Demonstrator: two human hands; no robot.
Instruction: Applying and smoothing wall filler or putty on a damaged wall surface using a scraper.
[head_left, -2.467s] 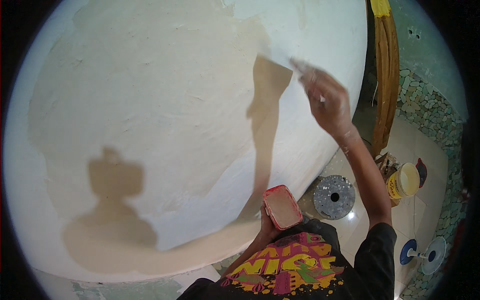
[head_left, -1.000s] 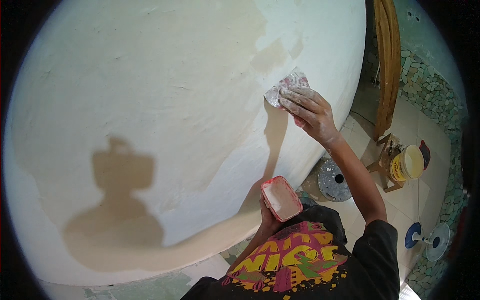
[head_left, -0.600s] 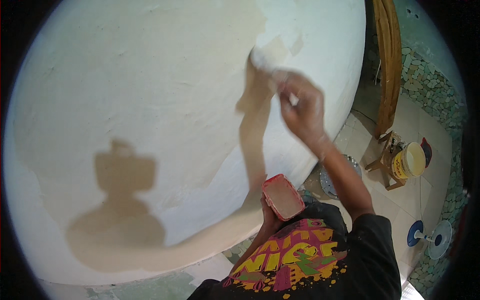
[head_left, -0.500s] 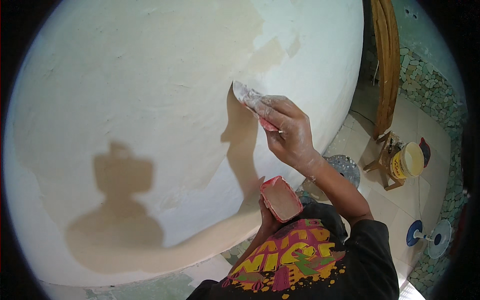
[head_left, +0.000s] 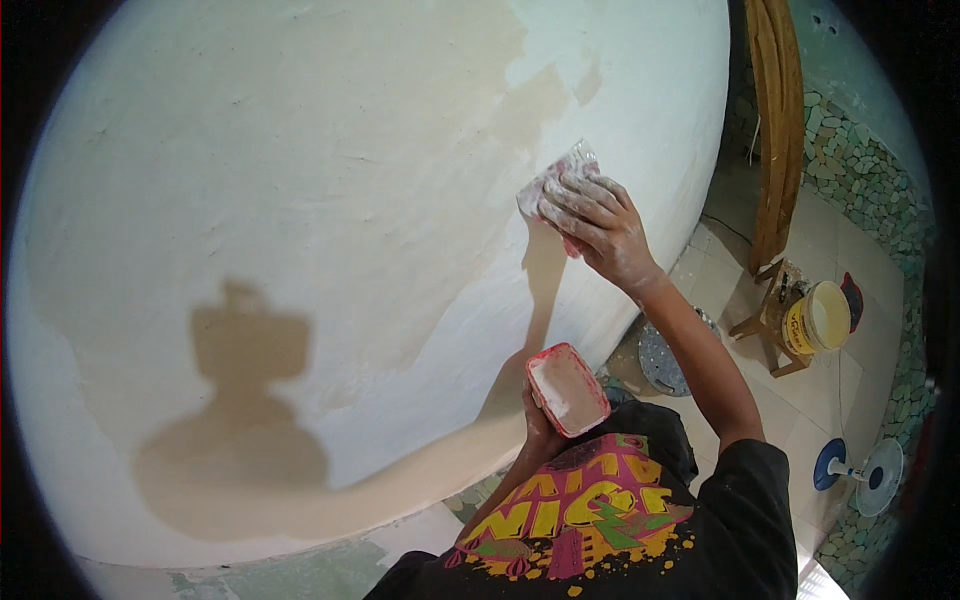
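Head view: right hand (head_left: 602,220) has its fingers gripping a smeared flat scraper (head_left: 541,188) against or just off the curved wall (head_left: 640,110), hard to tell; left hand (head_left: 539,430) clutches a red-rimmed rectangular tub (head_left: 543,399) of creamy paste (head_left: 582,390). I'd call it partway: tan, slightly pitted coverage (head_left: 330,190) fills most of the left, while the whiter right side has just a couple tan patches (head_left: 530,108).

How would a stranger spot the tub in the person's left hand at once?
Find the big, pale, curved wall filling the view's left and middle. By its lower right edge, the person's left hand holds a red-rimmed rectangular tub of pale paste, in the picture just above the black printed T-shirt. Unlike the round yellow plastic bucket farther right, it is four-sided.
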